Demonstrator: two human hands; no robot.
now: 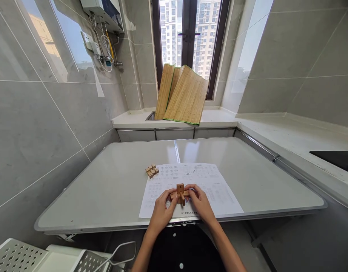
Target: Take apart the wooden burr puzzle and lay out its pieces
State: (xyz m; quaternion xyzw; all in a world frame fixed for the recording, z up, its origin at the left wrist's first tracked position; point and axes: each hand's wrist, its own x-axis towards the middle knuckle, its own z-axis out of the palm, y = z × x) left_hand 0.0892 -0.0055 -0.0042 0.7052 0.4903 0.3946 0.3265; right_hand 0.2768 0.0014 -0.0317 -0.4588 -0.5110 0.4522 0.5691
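Low in the frame's centre, the left hand (162,208) and right hand (200,202) both grip a cross-shaped interlocking wooden puzzle (180,194) above a printed white paper sheet (191,189). A small cluster of loose wooden blocks (152,170) lies on the white table (111,189) just beside the sheet's upper left corner.

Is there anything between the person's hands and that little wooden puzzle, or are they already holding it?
Nothing stands between them. The left hand and right hand both grip the wooden puzzle directly, above the printed sheet. The spare wooden blocks lie apart, off to the left.

Table (106,189) open both sides; loose blocks (152,171) obstruct far left.
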